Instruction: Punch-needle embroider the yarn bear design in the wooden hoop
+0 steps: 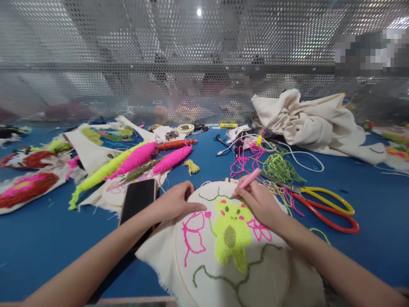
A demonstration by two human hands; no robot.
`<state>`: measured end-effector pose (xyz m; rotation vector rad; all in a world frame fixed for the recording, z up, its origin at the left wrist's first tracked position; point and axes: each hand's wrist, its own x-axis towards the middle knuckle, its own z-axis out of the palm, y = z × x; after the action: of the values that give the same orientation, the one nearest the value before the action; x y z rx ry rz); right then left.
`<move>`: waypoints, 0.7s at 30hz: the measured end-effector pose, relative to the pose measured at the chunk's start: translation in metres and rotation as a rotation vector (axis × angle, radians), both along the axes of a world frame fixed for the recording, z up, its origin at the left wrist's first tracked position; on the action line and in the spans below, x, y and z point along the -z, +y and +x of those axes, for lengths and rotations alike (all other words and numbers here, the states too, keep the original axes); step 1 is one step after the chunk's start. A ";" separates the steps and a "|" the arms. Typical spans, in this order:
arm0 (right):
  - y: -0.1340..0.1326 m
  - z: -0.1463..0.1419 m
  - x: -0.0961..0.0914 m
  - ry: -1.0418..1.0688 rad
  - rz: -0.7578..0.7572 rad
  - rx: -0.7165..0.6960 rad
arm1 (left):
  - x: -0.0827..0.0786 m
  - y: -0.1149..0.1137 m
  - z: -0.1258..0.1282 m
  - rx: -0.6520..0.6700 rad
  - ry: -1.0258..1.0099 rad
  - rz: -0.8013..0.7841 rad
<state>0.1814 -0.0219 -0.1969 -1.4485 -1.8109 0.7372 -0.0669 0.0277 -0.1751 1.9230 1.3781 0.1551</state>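
Note:
A round embroidery hoop [179, 256] holds cream cloth stitched with a neon yellow figure [231, 232], pink flower outlines and green stems. My left hand [175, 202] rests on the hoop's upper left rim, fingers curled over the cloth. My right hand [260, 202] is closed on a pink punch-needle tool [249, 179], its tip against the cloth near the top of the yellow figure.
A black phone [137, 200] lies left of the hoop. Pink and yellow yarn skeins [134, 160] lie behind it. Scissors with yellow and red handles [326, 209] sit at right beside tangled pink and green yarn [271, 166]. Crumpled cream cloth [313, 121] lies at back right, before a perforated metal screen [159, 51].

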 end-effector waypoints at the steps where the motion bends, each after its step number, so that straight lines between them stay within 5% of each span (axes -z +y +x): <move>1: 0.000 0.000 0.000 -0.007 -0.006 -0.016 | -0.001 -0.001 -0.002 -0.011 -0.062 -0.093; 5: -0.001 0.003 -0.001 0.028 -0.038 -0.082 | -0.006 -0.004 -0.003 0.025 -0.297 -0.436; 12: -0.003 0.005 0.001 0.256 -0.016 -0.069 | -0.006 -0.007 0.000 0.095 -0.360 -0.399; 21: -0.004 0.002 -0.011 -0.237 0.134 -0.104 | -0.015 -0.012 0.003 0.126 -0.548 -0.400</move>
<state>0.1830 -0.0263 -0.1863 -1.4090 -2.0868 0.4993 -0.0636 0.0158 -0.1603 1.4791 0.8438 0.2956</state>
